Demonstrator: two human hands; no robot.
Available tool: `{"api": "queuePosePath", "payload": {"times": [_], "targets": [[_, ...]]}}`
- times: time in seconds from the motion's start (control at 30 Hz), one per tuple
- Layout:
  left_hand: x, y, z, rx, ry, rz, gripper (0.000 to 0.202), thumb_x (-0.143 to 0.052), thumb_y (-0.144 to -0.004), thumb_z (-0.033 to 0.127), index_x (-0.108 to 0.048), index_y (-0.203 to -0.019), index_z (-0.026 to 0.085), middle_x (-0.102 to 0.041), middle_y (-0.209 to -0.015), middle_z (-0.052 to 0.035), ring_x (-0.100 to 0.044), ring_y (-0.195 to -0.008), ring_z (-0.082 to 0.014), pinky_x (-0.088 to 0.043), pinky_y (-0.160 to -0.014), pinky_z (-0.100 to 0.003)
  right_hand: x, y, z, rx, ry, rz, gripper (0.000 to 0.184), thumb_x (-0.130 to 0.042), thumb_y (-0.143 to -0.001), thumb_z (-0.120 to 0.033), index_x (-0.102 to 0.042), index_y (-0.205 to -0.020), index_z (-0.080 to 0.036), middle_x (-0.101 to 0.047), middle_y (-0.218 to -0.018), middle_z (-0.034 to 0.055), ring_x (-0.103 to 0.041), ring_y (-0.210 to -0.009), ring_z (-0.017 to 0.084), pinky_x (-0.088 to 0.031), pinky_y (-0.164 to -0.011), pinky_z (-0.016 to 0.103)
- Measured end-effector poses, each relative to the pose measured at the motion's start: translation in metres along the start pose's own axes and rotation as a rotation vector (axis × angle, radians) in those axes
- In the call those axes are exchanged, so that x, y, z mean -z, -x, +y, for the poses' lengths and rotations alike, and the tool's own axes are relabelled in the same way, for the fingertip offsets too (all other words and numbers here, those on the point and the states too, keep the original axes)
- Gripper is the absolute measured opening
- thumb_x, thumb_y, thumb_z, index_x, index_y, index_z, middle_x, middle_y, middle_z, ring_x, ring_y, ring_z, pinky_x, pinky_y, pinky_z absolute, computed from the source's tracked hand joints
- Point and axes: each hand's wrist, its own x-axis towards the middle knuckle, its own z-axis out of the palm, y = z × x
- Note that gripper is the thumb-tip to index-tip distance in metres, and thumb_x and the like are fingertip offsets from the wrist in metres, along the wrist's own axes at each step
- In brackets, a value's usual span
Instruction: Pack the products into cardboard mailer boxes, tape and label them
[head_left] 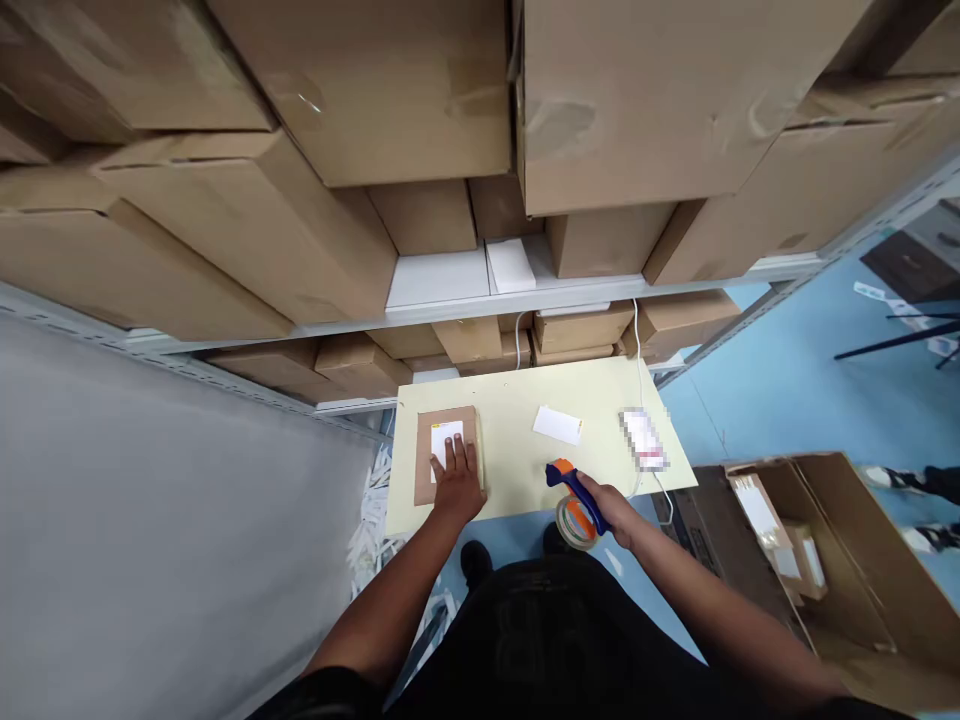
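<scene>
Dressed in a black shirt point(551, 640) and standing close against the front edge of the pale table point(517, 475). Grasping the tape dispenser point(589, 500) in the right hand point(613, 512), with fingers wrapped round its blue handle and the tape roll hanging low at the table's front edge; apparently held this way to point the orange head forward, over the tabletop. Resting the left hand point(457, 490) flat on the cardboard box point(425, 450), with fingers spread and gripping nothing, probably to steady it against sliding. At the left end of the table, just this box, lying flat with a white label point(442, 436) face up, perhaps for easy reading, though partly hidden under the fingers. Near the table's middle, well apart from the box, a white slip point(557, 425). Towards the right end, a blurred phone point(643, 440), likely set there to suit the white cable point(639, 360); cannot tell whether plugged in. Down on the floor to the right, an open carton point(892, 560) with parcels point(810, 560) inside, flaps up, seemingly for dropping things in. Behind the table, a shelf point(442, 285) packed with brown boxes point(405, 90), presumably to save room. Farther off, another person's shoes point(887, 477)
</scene>
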Motion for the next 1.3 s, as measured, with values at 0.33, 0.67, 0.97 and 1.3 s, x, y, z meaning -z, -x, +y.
{"api": "queuePosePath", "payload": {"times": [0.33, 0.67, 0.97, 1.3], "targets": [[0.01, 0.003, 0.002, 0.005, 0.024, -0.079, 0.115, -0.062, -0.08, 0.059, -0.008, -0.165, 0.005, 0.014, -0.169, -0.0239, 0.017, -0.155, -0.0466, 0.007, -0.119, -0.073, -0.003, 0.028, -0.141, 0.095, -0.341, -0.05, 0.041, -0.069, -0.087, -0.061, -0.065, -0.08, -0.021, -0.059, -0.055, -0.0026, -0.051, -0.045, 0.011, -0.043, -0.044, 0.021], [0.033, 0.017, -0.043, -0.111, 0.406, 0.002, 0.082, -0.052, -0.089, 0.064, -0.043, -0.158, 0.019, -0.017, -0.172, -0.0147, -0.014, -0.159, -0.0374, -0.015, -0.125, -0.063, -0.071, 0.034, -0.202, 0.38, -0.142, -0.035, 0.051, -0.055, -0.09, -0.071, -0.068, -0.096, -0.023, -0.074, -0.074, 0.0049, -0.071, -0.068, 0.021, -0.056, -0.058, 0.028], [0.024, 0.019, -0.117, -0.23, 0.489, 0.344, 0.038, -0.055, -0.09, 0.028, -0.072, -0.123, 0.02, -0.057, -0.151, -0.0119, -0.043, -0.147, -0.0319, -0.034, -0.122, -0.051, -0.128, 0.057, -0.255, 0.505, -0.144, 0.164, 0.054, -0.064, -0.083, -0.073, -0.068, -0.084, -0.02, -0.069, -0.067, 0.005, -0.066, -0.066, 0.02, -0.051, -0.055, 0.027], [-0.008, 0.04, -0.127, -0.134, 0.526, 0.208, 0.067, -0.057, -0.085, 0.029, -0.05, -0.15, 0.014, -0.033, -0.168, -0.0146, -0.035, -0.152, -0.0315, -0.033, -0.123, -0.046, -0.165, 0.071, -0.341, 0.94, 0.448, 0.514, 0.066, -0.052, -0.084, -0.083, -0.063, -0.067, -0.02, -0.06, -0.055, 0.0028, -0.059, -0.061, 0.019, -0.04, -0.056, 0.028]]}}
